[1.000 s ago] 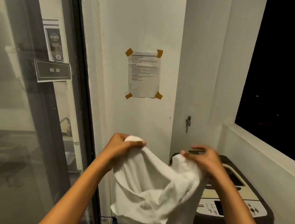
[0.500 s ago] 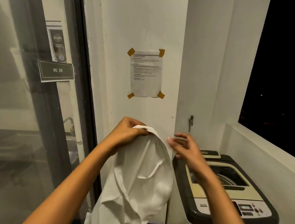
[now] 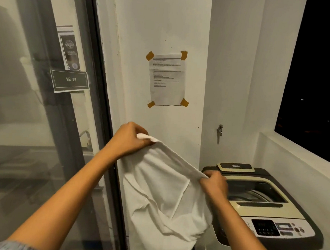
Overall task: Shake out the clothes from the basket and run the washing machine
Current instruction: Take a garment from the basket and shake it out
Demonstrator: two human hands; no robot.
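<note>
Both hands hold up a white shirt (image 3: 166,196) in front of the wall, just left of the washing machine (image 3: 262,207). Left hand (image 3: 129,139) pinches one top edge up high, right hand (image 3: 214,185) pinches the other lower, prob. so the cloth hangs loose & shakes out. Machine's top looks open, ready. No basket in view.

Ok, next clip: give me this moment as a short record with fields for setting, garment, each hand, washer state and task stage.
setting: narrow laundry corner, glass door on the left, dark window on the right
garment: white garment, held up in the air, hanging slack below its top edge
left hand: left hand grips the upper edge, higher up
right hand: right hand pinches the same edge, lower, over the washer
washer: washing machine, top-loading, drum visible through the top
wall: taped paper notice
task stage: garment not yet in the drum
</note>
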